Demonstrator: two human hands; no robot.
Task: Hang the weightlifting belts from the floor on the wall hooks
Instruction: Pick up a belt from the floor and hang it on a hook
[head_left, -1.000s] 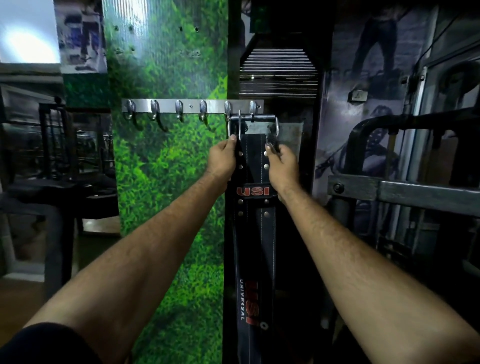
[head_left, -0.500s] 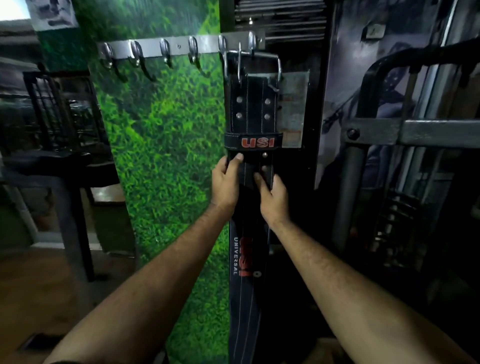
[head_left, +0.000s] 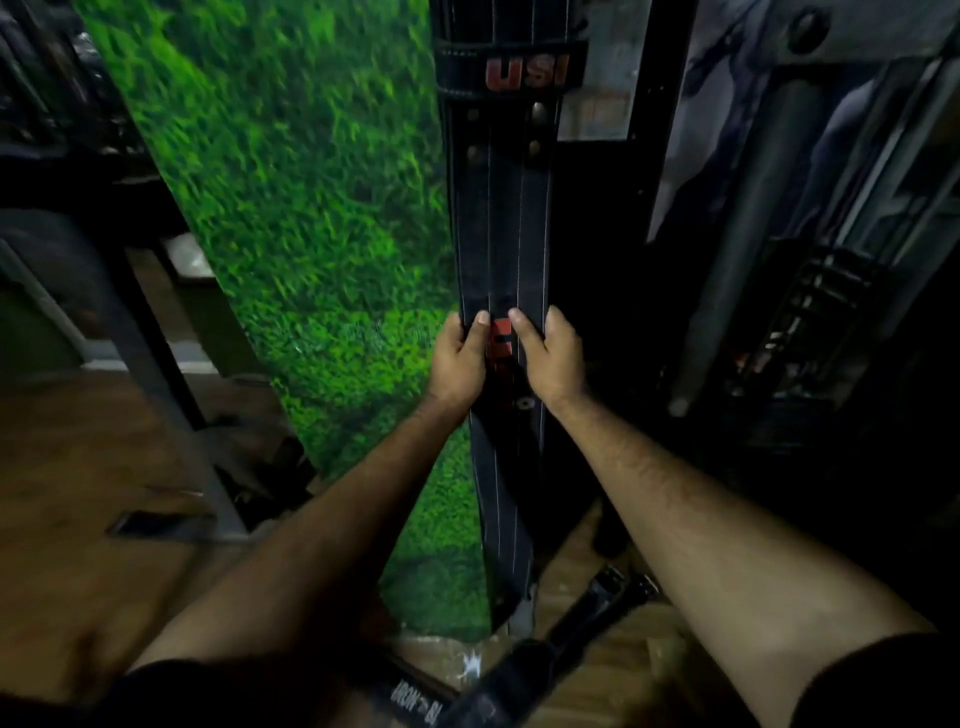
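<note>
Grass-print wall panelling (head_left: 311, 208) fills the left of the view, with dark gym machinery (head_left: 779, 260) to the right and a wooden floor (head_left: 78, 467) below. Half a second ago both hands sat just under the red "USI" keeper loop; now they are well below it, on the lower red lettering, and the hook rail has passed out of the top of the frame. The hanging belt (head_left: 501, 218) falls straight down the wall edge, so it reads as hung and the hands as smoothing it flat. The left hand (head_left: 460, 358) curls round the belt's left edge, thumb on its face; the right hand (head_left: 553, 358) does the same on the right edge, a light hold rather than a clench. The belt is stiff dark leather, long and flat, with pale stitch lines and dull metal rivets. More belts (head_left: 597, 608) lie on the floor at its foot, black and strap-like, one with a white printed label, so those remain to hang.
</note>
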